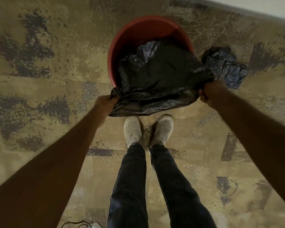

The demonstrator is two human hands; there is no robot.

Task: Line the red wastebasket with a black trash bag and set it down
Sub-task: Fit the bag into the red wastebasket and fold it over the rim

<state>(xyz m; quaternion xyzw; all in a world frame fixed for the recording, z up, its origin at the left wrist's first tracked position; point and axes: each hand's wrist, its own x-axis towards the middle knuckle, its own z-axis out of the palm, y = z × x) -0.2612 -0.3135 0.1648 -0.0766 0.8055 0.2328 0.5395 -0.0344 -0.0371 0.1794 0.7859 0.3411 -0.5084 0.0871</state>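
Observation:
The red wastebasket (130, 35) stands upright on the carpet just beyond my feet. A black trash bag (156, 79) hangs partly inside it, its closed end down in the basket and its mouth stretched over the near rim. My left hand (104, 104) grips the bag's left corner. My right hand (212, 93) grips the right corner. Between my hands the bag's edge is pulled wide, and it hides the near part of the rim. The far inner wall of the basket shows bare red.
A second crumpled black bag (225, 66) lies on the carpet to the right of the basket. My white shoes (148, 129) stand close behind the basket. A pale wall base (253, 9) runs along the top right. A dark cable (76, 223) lies at the bottom edge.

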